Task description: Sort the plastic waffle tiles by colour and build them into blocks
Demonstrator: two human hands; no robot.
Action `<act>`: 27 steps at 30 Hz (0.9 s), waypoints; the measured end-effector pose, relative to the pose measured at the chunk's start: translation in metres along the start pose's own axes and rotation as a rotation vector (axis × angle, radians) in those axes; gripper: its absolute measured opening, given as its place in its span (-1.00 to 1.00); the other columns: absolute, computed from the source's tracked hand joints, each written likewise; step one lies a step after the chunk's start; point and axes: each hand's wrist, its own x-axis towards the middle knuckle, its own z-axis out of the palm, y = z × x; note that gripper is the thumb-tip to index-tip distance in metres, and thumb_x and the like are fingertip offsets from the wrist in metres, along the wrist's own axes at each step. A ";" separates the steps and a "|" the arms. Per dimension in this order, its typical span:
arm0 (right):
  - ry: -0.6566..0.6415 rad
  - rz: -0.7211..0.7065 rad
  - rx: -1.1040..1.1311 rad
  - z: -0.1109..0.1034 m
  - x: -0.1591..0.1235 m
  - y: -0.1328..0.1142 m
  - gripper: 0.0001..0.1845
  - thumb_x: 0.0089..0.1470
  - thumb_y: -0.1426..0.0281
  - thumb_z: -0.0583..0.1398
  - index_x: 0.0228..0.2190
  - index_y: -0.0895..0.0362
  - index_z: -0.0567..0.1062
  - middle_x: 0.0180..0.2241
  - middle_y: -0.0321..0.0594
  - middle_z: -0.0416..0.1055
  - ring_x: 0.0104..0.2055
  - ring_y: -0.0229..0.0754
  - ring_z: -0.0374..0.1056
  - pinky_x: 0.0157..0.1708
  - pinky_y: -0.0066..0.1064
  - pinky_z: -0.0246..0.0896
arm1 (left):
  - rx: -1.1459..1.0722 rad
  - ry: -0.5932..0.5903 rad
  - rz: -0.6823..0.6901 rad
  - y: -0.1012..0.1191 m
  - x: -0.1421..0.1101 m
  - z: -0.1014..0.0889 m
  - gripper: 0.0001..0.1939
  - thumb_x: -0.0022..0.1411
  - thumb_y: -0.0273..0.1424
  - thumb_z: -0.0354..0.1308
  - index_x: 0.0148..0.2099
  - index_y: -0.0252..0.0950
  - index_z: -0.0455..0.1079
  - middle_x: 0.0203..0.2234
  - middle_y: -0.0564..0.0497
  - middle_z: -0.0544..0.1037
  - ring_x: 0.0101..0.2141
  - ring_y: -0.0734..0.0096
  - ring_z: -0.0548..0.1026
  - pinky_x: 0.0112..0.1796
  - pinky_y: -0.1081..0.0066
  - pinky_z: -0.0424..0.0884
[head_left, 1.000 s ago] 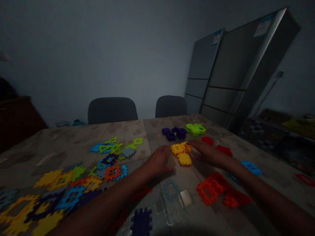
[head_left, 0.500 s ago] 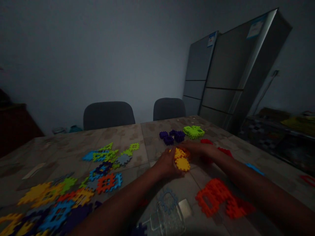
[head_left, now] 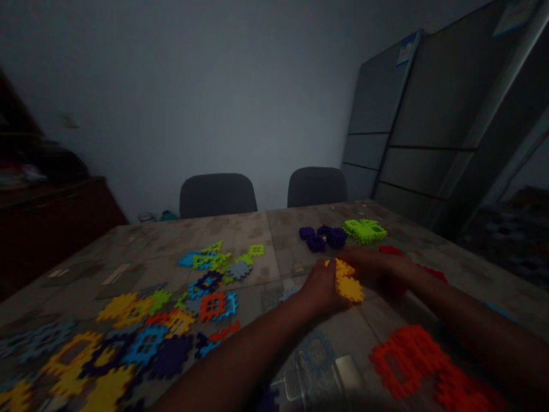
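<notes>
Yellow pieces (head_left: pixel 349 289) found on the near side of the purple pieces (head_left: pixel 317 242), left hand (head_left: pixel 322 289) pinching their edge; right hand (head_left: pixel 371 264) beside them, finger closure undeterminable. Judged light, stiff; best held by toothed rims.

Yellow pieces (head_left: pixel 349 289), partly covered by the left hand (head_left: pixel 322 290); fingertips of the right hand (head_left: pixel 371 262) obscured, their contact indeterminable. Red pieces (head_left: pixel 434 273), partly masked by the right forearm (head_left: pixel 450 303). Right-hand refrigerator (head_left: pixel 441 109), cut off above; lettering on the label (head_left: pixel 406 50) illegible.
</notes>
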 end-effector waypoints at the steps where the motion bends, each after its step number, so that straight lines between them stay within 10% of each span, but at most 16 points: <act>1: -0.025 -0.008 -0.012 0.000 0.001 0.003 -0.62 -0.15 0.59 0.29 -0.20 0.15 0.59 -0.18 -0.07 0.56 -0.16 -0.02 0.46 -0.12 -0.32 0.35 | -0.001 -0.003 -0.003 0.001 0.001 0.001 -0.06 -0.18 -0.39 0.57 0.23 -0.37 0.21 0.07 -0.26 0.35 0.08 -0.10 0.33 0.13 0.12 0.33; 27: -0.179 0.057 -0.037 -0.003 0.000 0.020 -0.23 -0.12 0.56 0.33 0.16 0.09 0.37 0.17 -0.03 0.36 0.16 0.03 0.31 0.15 -0.22 0.19 | -0.003 0.005 -0.042 -0.004 -0.012 -0.006 -0.41 0.07 -0.56 0.40 0.12 -0.34 0.31 -0.05 -0.11 0.41 -0.03 0.08 0.41 0.04 0.05 0.39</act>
